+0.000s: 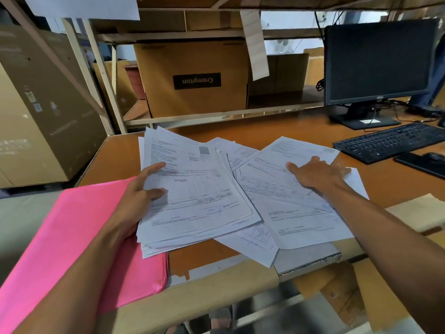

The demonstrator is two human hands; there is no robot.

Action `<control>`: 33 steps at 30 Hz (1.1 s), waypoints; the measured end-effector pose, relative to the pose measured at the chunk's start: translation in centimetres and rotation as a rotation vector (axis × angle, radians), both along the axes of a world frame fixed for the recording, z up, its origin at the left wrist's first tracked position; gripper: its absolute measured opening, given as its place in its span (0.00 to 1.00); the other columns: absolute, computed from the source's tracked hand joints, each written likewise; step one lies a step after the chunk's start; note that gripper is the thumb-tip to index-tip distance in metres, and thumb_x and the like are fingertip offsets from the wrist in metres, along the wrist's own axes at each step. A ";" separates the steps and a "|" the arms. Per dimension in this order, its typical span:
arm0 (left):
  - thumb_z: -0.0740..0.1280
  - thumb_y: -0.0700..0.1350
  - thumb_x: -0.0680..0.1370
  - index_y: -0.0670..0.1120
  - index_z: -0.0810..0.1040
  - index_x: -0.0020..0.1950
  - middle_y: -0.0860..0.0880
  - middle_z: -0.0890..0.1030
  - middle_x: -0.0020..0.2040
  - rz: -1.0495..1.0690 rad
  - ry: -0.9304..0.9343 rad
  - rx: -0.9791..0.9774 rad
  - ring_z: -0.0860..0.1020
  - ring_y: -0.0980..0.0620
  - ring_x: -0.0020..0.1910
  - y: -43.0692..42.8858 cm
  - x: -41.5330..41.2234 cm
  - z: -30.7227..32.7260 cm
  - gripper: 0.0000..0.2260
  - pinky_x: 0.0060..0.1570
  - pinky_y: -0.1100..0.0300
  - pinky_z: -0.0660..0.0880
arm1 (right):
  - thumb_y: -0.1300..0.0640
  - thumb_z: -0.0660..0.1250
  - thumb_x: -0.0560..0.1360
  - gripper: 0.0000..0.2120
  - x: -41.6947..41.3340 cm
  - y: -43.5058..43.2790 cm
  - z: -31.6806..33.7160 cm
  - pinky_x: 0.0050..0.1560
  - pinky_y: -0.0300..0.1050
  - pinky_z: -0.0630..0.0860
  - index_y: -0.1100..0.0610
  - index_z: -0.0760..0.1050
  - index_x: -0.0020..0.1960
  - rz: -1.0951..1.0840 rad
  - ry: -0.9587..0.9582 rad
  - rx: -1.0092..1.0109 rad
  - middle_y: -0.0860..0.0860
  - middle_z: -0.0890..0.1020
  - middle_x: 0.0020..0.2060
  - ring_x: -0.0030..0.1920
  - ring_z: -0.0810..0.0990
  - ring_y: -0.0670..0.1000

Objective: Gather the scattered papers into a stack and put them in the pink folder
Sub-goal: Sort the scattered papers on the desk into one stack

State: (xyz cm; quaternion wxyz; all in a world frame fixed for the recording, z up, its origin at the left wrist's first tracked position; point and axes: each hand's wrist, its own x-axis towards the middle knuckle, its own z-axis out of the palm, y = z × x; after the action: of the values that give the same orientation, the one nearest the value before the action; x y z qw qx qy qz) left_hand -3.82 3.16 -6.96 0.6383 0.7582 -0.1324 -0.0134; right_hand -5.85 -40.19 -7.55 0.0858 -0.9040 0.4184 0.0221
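Note:
A thick stack of printed papers (192, 189) is gripped at its left edge by my left hand (142, 189), thumb on top, held just above the desk. To its right, several loose printed sheets (301, 213) lie fanned out on the orange desk (277, 132). My right hand (317, 173) rests flat on these sheets, fingers spread. The pink folder (65, 239) lies closed at the desk's front left corner, partly under my left forearm and under the stack's lower edge.
A black keyboard (390, 142), a phone (421, 163) and a monitor (378, 66) occupy the right of the desk. Cardboard boxes (192, 78) fill the metal shelves behind and to the left. The desk's front edge is chipped.

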 end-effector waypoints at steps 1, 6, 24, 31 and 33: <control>0.67 0.32 0.80 0.60 0.78 0.70 0.54 0.75 0.74 0.000 -0.003 0.005 0.75 0.46 0.72 0.0 0.1 0.0 0.27 0.71 0.41 0.72 | 0.18 0.47 0.67 0.51 0.3 0.2 0.0 0.73 0.70 0.48 0.52 0.59 0.78 0.013 0.024 -0.006 0.57 0.71 0.73 0.77 0.59 0.67; 0.66 0.31 0.81 0.58 0.77 0.72 0.53 0.76 0.72 0.005 -0.003 0.000 0.76 0.47 0.69 -0.2 -0.2 0.1 0.27 0.70 0.43 0.74 | 0.23 0.57 0.70 0.45 0.4 0.2 0.5 0.74 0.65 0.53 0.50 0.63 0.77 0.091 -0.039 0.025 0.57 0.70 0.74 0.76 0.62 0.64; 0.65 0.33 0.82 0.56 0.72 0.78 0.53 0.78 0.72 0.005 0.045 0.004 0.78 0.48 0.68 -0.3 -0.5 0.5 0.28 0.71 0.45 0.73 | 0.65 0.69 0.78 0.16 -2.3 2.0 10.0 0.66 0.41 0.75 0.56 0.81 0.64 0.576 -1.302 0.107 0.49 0.82 0.61 0.63 0.79 0.47; 0.64 0.33 0.82 0.54 0.75 0.76 0.55 0.79 0.67 0.030 0.078 -0.059 0.80 0.54 0.61 -0.7 -0.9 0.8 0.25 0.58 0.56 0.79 | 0.71 0.72 0.74 0.18 0.0 6.9 10.2 0.54 0.43 0.79 0.61 0.80 0.62 0.545 -1.284 0.932 0.52 0.83 0.55 0.53 0.82 0.51; 0.64 0.39 0.85 0.53 0.75 0.76 0.53 0.78 0.70 0.044 0.085 -0.108 0.79 0.50 0.66 -0.7 -0.8 0.8 0.20 0.66 0.52 0.76 | 0.70 0.75 0.72 0.19 1.1 9.0 7.1 0.49 0.37 0.76 0.61 0.81 0.62 0.591 -1.147 0.792 0.55 0.82 0.54 0.52 0.79 0.51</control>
State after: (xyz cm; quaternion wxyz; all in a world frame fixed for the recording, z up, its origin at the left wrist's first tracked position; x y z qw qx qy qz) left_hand -4.63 2.49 -6.21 0.6833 0.7243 -0.0890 -0.0241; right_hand -4.75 -31.23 -0.47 0.5990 -0.7498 0.0090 -0.2810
